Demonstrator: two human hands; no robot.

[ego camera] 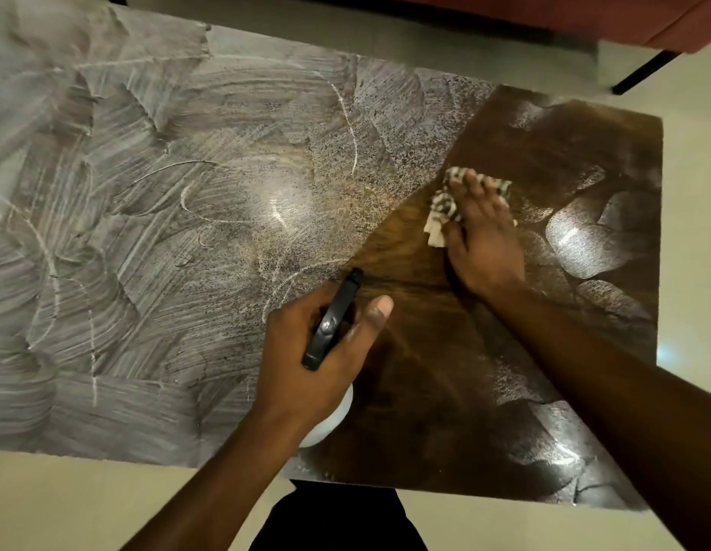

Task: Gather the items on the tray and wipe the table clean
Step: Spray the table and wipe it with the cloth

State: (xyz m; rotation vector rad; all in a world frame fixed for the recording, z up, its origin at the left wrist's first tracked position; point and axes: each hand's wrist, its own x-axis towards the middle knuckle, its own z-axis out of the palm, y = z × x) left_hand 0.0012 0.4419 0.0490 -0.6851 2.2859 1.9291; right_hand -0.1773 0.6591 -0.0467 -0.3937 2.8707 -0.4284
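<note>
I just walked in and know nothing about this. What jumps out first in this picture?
The whitish smeared film covering the left and middle of the table stands out first, against the darker wood on the right. At that boundary the right hand presses a patterned cloth flat on the wood. Nearer the person, the left hand grips a spray bottle with a black head.
</note>
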